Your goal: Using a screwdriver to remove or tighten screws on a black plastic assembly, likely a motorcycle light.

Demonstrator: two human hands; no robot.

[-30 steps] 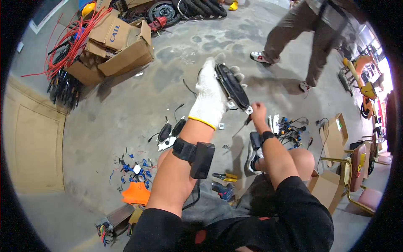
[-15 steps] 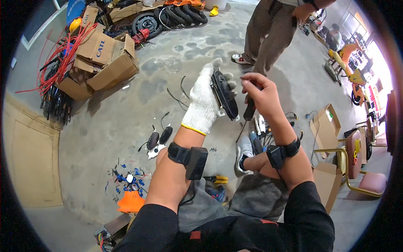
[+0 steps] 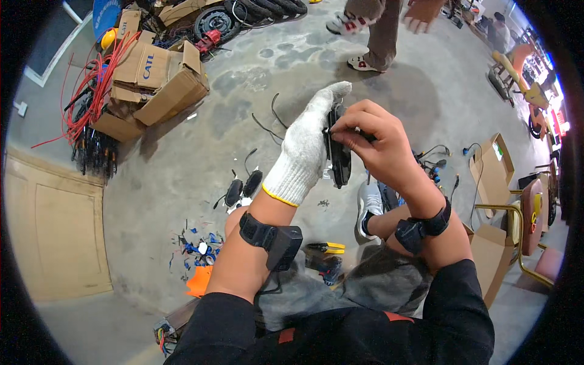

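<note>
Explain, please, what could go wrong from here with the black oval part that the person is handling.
The black oval part is held up in the gloved left hand, so it might slip and fall onto the hard floor.

The right hand is bare, with its fingertips at the part, so a sharp edge could perhaps scratch them.

Any small piece that drops might be hard to find near the scattered blue bits.

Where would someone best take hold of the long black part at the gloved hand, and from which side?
Probably at the lower end of the black part, approached from below in the picture. The part is long and narrow, and that end juts out clear of fingers; the gloved left hand flanks its left side and the right hand covers its upper portion.
</note>
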